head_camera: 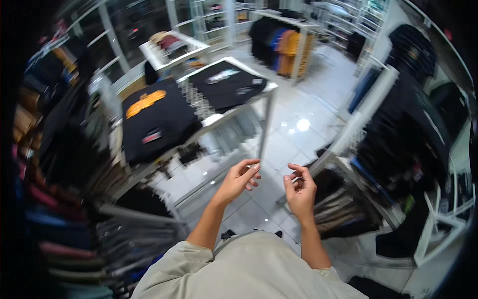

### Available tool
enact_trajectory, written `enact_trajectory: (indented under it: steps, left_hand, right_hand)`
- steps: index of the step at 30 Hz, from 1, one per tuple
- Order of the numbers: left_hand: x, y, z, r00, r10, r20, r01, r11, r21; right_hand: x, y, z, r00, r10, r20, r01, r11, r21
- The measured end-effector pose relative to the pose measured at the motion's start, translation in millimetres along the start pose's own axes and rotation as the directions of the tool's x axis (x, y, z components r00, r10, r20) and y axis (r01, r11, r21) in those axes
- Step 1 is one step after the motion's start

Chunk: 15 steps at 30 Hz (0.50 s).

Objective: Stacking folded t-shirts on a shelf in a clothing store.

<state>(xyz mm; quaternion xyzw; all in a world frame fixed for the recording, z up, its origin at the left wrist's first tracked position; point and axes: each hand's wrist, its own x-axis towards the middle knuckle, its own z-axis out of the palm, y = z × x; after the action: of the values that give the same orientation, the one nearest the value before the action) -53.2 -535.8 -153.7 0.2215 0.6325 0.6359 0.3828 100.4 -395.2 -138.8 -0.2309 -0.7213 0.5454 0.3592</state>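
Note:
My left hand [239,179] is raised in front of my torso, fingers curved and apart, with nothing seen in it. To its right, my right hand [301,188] is held up with bent fingers, the thumb near the fingertips, and it also appears to hold nothing. The two hands do not touch. Beyond my left hand stands a white display table with a folded black garment bearing an orange print [160,123] and another black garment with a pale print [227,84]. Grey garments [233,130] hang beneath the tabletop.
Clothes racks crowd the left side, with stacked folded garments [69,261] at lower left. On the right, dark clothes [403,138] hang beside a white rail [362,112]. Pale floor tiles [295,123] run between the fixtures. Farther back is a rack with orange garments [293,48]. The surroundings are blurred.

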Motion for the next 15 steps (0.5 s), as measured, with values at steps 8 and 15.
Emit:
enact_trajectory:
  steps: [8,15]
  left_hand:
    - [-92.6,-0.8,-160.1,0.759,0.265,-0.594,-0.134,0.957,0.256]
    - [-127.0,41.1,-210.0,0.502,0.473,-0.725,-0.114,0.866,0.486]
  right_hand:
    - [18.2,-3.1,173.4,0.936,-0.038,0.35,0.001,0.994,0.105]
    - [74.4,-41.8,274.4,0.901,-0.237,0.363,0.203,0.971,0.13]
